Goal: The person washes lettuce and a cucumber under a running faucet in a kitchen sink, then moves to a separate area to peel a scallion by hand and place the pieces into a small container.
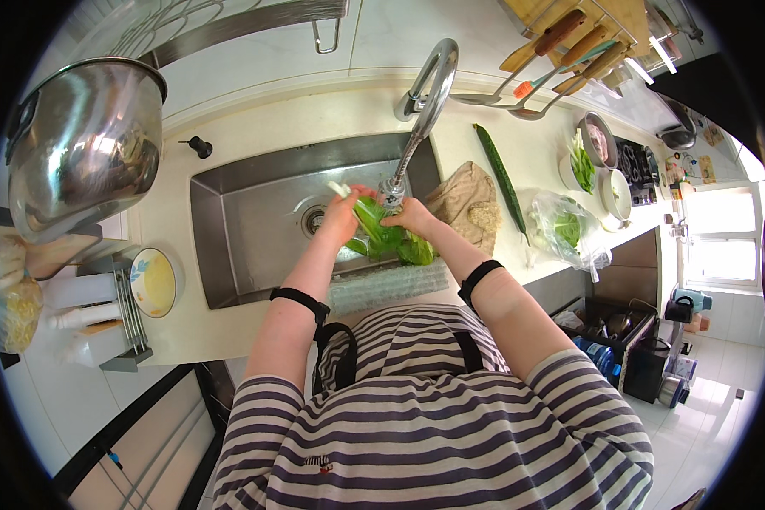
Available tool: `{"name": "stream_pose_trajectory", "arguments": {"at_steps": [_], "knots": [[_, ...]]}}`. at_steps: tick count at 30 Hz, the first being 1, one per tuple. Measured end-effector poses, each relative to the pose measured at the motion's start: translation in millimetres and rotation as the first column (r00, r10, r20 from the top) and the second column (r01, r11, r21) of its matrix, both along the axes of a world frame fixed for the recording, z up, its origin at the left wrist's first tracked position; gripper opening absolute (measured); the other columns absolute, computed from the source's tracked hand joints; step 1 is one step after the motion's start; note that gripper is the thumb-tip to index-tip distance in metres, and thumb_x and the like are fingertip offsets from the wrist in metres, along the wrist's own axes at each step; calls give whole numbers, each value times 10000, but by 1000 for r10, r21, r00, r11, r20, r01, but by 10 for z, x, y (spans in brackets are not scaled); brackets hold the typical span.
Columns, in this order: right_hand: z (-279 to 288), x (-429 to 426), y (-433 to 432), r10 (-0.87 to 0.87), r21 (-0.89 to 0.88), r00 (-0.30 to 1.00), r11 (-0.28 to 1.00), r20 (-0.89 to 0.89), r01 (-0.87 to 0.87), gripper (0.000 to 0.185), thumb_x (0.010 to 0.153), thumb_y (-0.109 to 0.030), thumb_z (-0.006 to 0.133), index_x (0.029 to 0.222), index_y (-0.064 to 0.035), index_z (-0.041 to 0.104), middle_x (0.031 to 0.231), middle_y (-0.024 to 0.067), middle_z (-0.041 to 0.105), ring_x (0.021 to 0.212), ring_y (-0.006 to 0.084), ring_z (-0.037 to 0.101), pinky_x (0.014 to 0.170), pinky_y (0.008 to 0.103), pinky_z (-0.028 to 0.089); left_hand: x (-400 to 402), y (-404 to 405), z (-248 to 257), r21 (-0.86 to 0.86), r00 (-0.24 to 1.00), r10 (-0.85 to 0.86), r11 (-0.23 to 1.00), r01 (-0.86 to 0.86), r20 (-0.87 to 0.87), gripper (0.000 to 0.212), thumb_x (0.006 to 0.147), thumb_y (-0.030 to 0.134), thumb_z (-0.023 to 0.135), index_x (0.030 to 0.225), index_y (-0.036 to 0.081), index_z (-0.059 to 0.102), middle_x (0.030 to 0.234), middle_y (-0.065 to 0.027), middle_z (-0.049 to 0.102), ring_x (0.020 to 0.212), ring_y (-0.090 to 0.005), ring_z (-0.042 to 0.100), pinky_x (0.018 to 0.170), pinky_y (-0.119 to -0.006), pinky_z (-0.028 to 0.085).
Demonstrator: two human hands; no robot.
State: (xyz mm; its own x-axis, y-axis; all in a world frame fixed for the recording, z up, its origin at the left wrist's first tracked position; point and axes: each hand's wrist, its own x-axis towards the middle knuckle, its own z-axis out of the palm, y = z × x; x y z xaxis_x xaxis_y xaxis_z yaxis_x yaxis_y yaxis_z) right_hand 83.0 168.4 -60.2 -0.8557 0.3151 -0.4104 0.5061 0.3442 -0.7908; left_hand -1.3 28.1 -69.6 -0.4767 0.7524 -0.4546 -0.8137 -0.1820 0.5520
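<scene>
Over the right part of the steel sink (255,236), my left hand (343,215) grips the pale stem end of leafy greens (373,223). My right hand (411,218) holds the same greens near their leaves, just below the faucet head (391,191). Water seems to run over the leaves. More green leaves (415,250) hang or lie below my right hand; which of the two I cannot tell. The drain (313,220) lies left of my left hand. A crumpled tan cloth (459,197) with a loofah-like scrubber (486,218) is right of the sink.
A cucumber (500,172) and a plastic bag of greens (564,223) lie on the right counter, with bowls of greens (580,169) and meat (598,143) beyond. The curved faucet (443,70) arches over the sink. At left are a large steel pot (89,140) and a yellow-lined bowl (154,282).
</scene>
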Motion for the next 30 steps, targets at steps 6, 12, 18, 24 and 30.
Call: {"name": "stream_pose_trajectory", "arguments": {"at_steps": [6, 12, 18, 24, 30], "knots": [[1, 48, -166, 34, 64, 983, 998, -181, -23, 393, 557, -233, 661, 862, -39, 506, 753, 88, 535, 694, 152, 499, 630, 268, 386, -145, 105, -38, -83, 856, 421, 905, -417, 299, 202, 819, 153, 311, 934, 15, 404, 944, -100, 439, 894, -204, 412, 816, -349, 316], [59, 48, -141, 28, 130, 998, 991, 64, -37, 337, 587, -257, 631, 832, -42, 546, 715, 113, 547, 653, 174, 522, 613, 273, 397, -52, 84, 12, -237, 947, 228, 956, -174, 224, 229, 804, 190, 370, 958, 26, 408, 912, -85, 452, 880, -198, 421, 799, -348, 312], [59, 67, -60, -15, -139, 1000, 990, -14, 13, 379, 602, -271, 617, 899, -48, 541, 796, 86, 551, 735, 146, 511, 665, 260, 387, -26, 4, 39, -207, 988, -116, 974, 92, -106, 256, 757, 179, 471, 950, 32, 389, 864, -77, 474, 766, -184, 485, 657, -325, 395], [-27, 18, -79, 63, 146, 990, 988, -127, -44, 389, 568, -235, 641, 891, -47, 532, 779, 92, 550, 747, 160, 512, 679, 264, 387, -57, 28, -5, -331, 988, 70, 937, -112, -134, 257, 756, 191, 474, 930, 27, 382, 817, -75, 514, 746, -184, 514, 614, -300, 430], [49, 46, -63, 13, -5, 1000, 1000, -7, -13, 306, 623, -185, 600, 884, -44, 523, 788, 49, 537, 733, 137, 494, 666, 255, 381, -81, -37, -43, -235, 996, 49, 970, -66, -79, 236, 762, 198, 464, 912, 28, 397, 815, -87, 530, 720, -179, 520, 609, -298, 430]]}}
